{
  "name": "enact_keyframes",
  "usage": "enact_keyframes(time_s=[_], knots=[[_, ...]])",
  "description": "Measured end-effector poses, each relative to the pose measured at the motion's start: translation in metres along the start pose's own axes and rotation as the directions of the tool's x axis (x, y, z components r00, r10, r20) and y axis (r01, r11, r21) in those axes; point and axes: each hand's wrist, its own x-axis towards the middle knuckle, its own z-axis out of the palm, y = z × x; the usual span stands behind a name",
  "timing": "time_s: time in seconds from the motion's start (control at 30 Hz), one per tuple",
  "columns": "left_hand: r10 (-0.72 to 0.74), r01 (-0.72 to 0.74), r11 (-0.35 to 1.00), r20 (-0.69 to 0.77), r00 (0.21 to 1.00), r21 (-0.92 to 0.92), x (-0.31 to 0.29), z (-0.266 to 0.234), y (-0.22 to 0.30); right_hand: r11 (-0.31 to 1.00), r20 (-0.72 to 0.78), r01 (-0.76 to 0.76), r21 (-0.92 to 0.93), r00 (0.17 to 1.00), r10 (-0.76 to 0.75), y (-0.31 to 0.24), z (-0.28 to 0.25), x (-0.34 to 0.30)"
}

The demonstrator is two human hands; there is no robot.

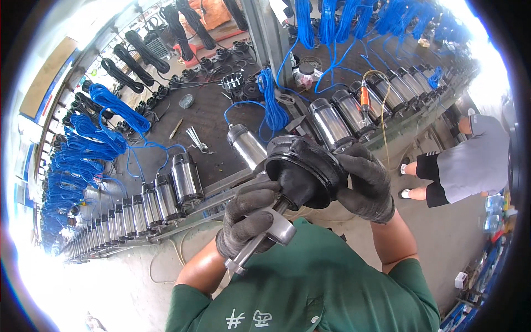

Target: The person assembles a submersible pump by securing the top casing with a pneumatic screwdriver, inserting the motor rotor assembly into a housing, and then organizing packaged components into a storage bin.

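Observation:
In front of my chest I hold up a round black pump part (pixel 315 166) with a ridged rim and a domed middle. My right hand (pixel 368 185), in a dark grey glove, grips its right side with thumb and fingers. My left hand (pixel 246 218), gloved alike, is closed around a silver steel tool (pixel 283 228) with a rod and a short cylindrical piece. The tool's upper end meets the dome of the black part; whether it presses on it I cannot tell. Just beyond, a steel motor cylinder (pixel 246 146) with a blue cable lies on the bench.
Steel motor cylinders (pixel 187 176) line the bench edge on both sides. Blue cable coils (pixel 119 108) hang beyond them. An orange power screwdriver (pixel 364 99) with a hose rests among the right-hand motors. A metal post (pixel 266 44) rises ahead. Another person (pixel 470 160) stands at right.

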Motion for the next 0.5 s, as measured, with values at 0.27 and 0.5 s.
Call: enact_keyframes(time_s=[0.27,0.5], knots=[[-0.172,0.173,0.985,-0.049,0.984,0.000,-0.016,-0.013,-0.007,0.995,0.057,-0.095,-0.022,0.994,0.097,0.000,0.014,0.010],[-0.694,0.629,0.645,-0.012,0.719,0.434,-0.078,-0.082,-0.033,0.744,-0.012,-0.437,-0.505,0.866,0.501,0.081,-0.009,-0.037]])
